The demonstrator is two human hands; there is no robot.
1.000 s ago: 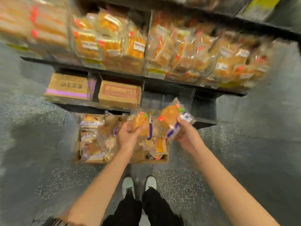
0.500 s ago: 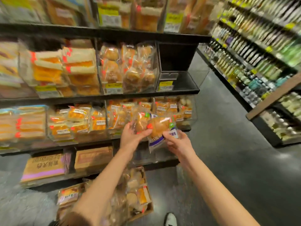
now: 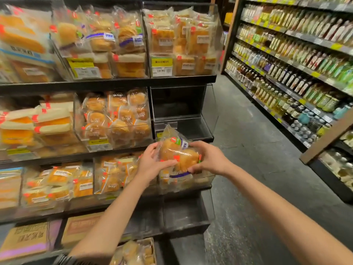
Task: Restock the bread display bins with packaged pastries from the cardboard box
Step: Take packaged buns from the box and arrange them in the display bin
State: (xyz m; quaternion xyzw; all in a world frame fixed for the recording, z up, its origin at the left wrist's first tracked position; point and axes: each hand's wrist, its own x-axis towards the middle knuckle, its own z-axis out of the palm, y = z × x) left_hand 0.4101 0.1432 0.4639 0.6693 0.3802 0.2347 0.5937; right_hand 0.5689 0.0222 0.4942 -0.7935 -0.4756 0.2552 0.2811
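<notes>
Two clear-wrapped packaged pastries with orange stickers and a purple band are pressed together between my hands at chest height. My left hand grips them from the left, thumb across the front. My right hand grips them from the right. They hang just below and in front of an empty clear display bin on the middle shelf. The cardboard box with more pastries sits on the floor at the bottom edge, partly behind my left forearm.
Full bread bins fill the shelves to the left, above and below. Closed cartons lie under the lowest shelf. An aisle of grey floor runs to the right, lined by shelves of bottles.
I have risen from the box on the floor and turned up toward the shelves. Both hands have brought their pastries together and lifted them up to the empty middle bin.
</notes>
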